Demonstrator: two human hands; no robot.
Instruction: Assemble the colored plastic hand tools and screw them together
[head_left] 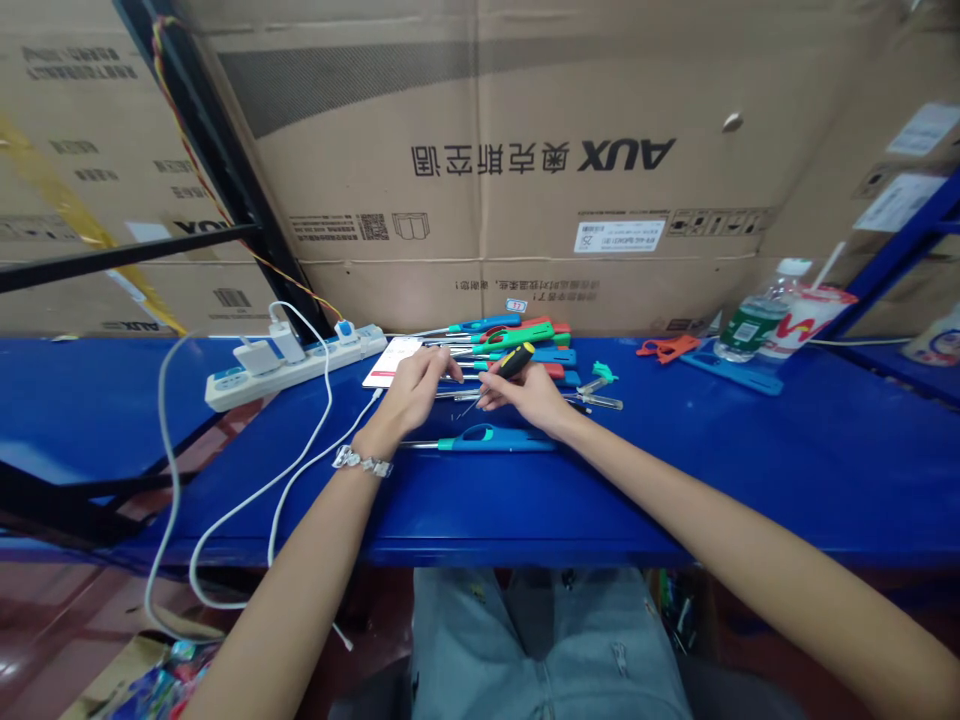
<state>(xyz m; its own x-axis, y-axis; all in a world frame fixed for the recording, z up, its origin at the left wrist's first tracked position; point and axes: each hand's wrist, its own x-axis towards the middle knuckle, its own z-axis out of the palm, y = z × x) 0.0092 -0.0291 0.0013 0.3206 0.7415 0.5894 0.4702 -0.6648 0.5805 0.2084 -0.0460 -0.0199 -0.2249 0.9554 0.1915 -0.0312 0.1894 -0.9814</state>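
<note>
My right hand grips a screwdriver with a black and yellow handle. Its thin shaft tilts down toward the table near a few tiny metal pieces. Just left of it, my left hand is curled with fingertips bent down by the metal rods of the lighters; anything between its fingers is hidden. A blue long-nosed lighter lies alone in front of both hands. Behind them, several more lighters are bunched together, a green lighter and a blue lighter among them. Clear-handled screwdrivers lie right of my right hand.
A white power strip with plugs and trailing cables occupies the left. A white card-like item lies beside my left hand. Rightward are orange casing parts, a blue casing, a bottle and a cup. Cardboard boxes stand behind.
</note>
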